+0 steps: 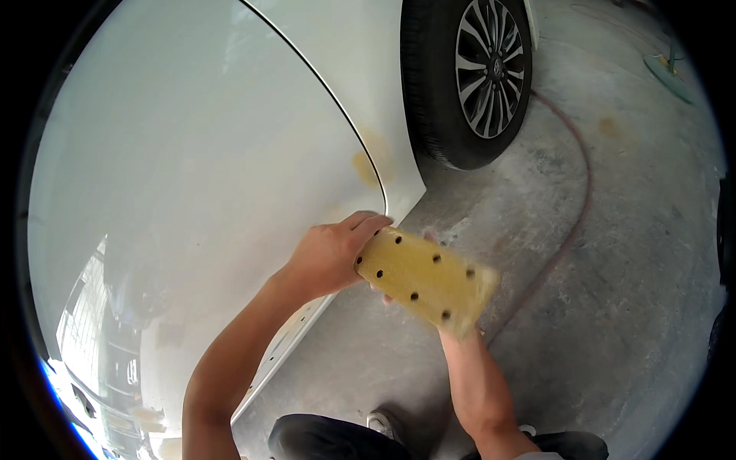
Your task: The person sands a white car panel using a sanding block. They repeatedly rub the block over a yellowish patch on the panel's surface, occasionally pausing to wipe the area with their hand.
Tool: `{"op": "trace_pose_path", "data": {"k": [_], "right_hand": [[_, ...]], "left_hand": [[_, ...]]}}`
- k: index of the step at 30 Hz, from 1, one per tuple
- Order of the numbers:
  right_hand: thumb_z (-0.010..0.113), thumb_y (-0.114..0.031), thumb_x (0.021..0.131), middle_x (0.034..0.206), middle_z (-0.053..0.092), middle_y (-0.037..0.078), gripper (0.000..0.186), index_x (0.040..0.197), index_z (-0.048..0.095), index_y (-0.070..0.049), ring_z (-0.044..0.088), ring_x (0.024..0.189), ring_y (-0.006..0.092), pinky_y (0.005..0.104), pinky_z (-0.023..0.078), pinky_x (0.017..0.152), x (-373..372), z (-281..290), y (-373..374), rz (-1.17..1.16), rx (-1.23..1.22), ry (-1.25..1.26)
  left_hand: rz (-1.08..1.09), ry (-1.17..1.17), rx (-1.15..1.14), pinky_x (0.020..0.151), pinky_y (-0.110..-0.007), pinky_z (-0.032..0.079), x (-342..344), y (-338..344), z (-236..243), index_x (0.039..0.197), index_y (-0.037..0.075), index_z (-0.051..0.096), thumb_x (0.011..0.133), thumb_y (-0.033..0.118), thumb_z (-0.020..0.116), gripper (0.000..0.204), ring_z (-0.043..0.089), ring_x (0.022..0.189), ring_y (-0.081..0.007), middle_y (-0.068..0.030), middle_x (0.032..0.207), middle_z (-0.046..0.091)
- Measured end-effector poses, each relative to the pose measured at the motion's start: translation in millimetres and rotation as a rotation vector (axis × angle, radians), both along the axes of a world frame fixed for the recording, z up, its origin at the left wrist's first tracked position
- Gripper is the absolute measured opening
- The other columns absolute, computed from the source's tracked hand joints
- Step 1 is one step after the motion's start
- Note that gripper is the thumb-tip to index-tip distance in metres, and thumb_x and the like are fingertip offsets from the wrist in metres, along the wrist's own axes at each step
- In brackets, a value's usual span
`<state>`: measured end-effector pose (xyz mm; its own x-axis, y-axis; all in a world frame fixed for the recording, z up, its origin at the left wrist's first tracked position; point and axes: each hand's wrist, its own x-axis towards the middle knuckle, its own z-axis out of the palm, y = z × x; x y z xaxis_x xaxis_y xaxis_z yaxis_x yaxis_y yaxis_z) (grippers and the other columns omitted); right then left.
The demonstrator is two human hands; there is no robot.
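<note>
Two bare hands are meeting at a yellow block [425, 277] dotted with dark holes, which is hanging tilted over the floor [598, 307], just beside the lower edge of a white car [230, 153]. The left hand [331, 249] is closing its grip around the block's near-left end, its fingers curling together over the upper corner and touching it there. The right hand [458, 341] is reaching up from below and disappearing behind the block; bits of skin are peeking out along the edges, but the block is covering most of that grip, so I cannot tell how far it is opening or closing. The block's right end is looking blurred. Above the hands, yellowish patches [365, 169] are marking the car along a dark seam [337, 100]. Beyond, a wheel [491, 73] is standing on the concrete, and a reddish hose [586, 184] is curving across the floor, well apart from the left hand.
</note>
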<state>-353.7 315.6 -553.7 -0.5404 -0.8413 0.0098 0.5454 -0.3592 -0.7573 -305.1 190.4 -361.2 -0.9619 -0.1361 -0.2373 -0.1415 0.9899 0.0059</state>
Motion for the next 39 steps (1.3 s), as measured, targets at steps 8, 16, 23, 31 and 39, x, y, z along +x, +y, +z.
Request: {"op": "trace_pose_path", "data": {"k": [8,16,23,31,39], "right_hand": [[0.068,-0.036,0.099,0.144,0.048,0.016,0.079,0.160,0.028,-0.004,0.052,0.128,0.0251,0.0394,0.041,0.108,7.8,48.6,-24.2,-0.573,-0.322,0.077],[0.071,-0.016,0.092,0.116,0.053,0.016,0.056,0.145,0.054,-0.007,0.059,0.097,0.0277,0.0402,0.051,0.082,-68.4,29.9,-38.4,-1.040,0.164,0.730],[0.073,-0.009,0.087,0.146,0.060,0.005,0.044,0.130,0.070,-0.018,0.054,0.093,0.0263,0.0378,0.049,0.084,-90.2,0.7,-88.4,-1.271,0.226,1.134],[0.072,-0.005,0.088,0.137,0.066,0.006,0.039,0.126,0.071,-0.011,0.054,0.089,0.0251,0.0367,0.047,0.082,-92.0,34.8,-110.3,-1.382,0.211,1.082],[0.074,-0.003,0.085,0.136,0.068,-0.001,0.040,0.123,0.073,-0.014,0.052,0.089,0.0233,0.0332,0.045,0.080,-93.4,20.7,-102.7,-1.400,0.266,1.104]], "left_hand": [[0.423,-0.082,0.159,0.103,-0.043,0.051,15.5,23.8,23.5,0.143,0.008,0.056,0.069,0.041,0.092,0.088,0.063,0.123,-0.0347,-0.0166,0.144,0.059],[-0.207,0.224,-1.182,0.122,-0.060,0.030,200.6,-65.4,221.0,0.154,0.014,0.043,0.097,0.032,0.063,0.062,0.035,0.150,-0.0401,-0.0172,0.161,0.039],[-0.340,0.175,-1.485,0.122,-0.063,0.028,259.1,-108.7,295.0,0.156,0.018,0.038,0.106,0.048,0.027,0.059,0.037,0.149,-0.0406,-0.0178,0.161,0.039],[-0.406,0.126,-1.485,0.121,-0.065,0.029,265.7,-111.0,318.0,0.156,0.018,0.038,0.106,0.045,0.027,0.057,0.036,0.149,-0.0417,-0.0179,0.162,0.037],[-0.418,0.138,-1.454,0.120,-0.065,0.030,265.7,-120.4,312.8,0.155,0.018,0.039,0.107,0.044,0.028,0.056,0.040,0.147,-0.0422,-0.0176,0.162,0.038]]}}
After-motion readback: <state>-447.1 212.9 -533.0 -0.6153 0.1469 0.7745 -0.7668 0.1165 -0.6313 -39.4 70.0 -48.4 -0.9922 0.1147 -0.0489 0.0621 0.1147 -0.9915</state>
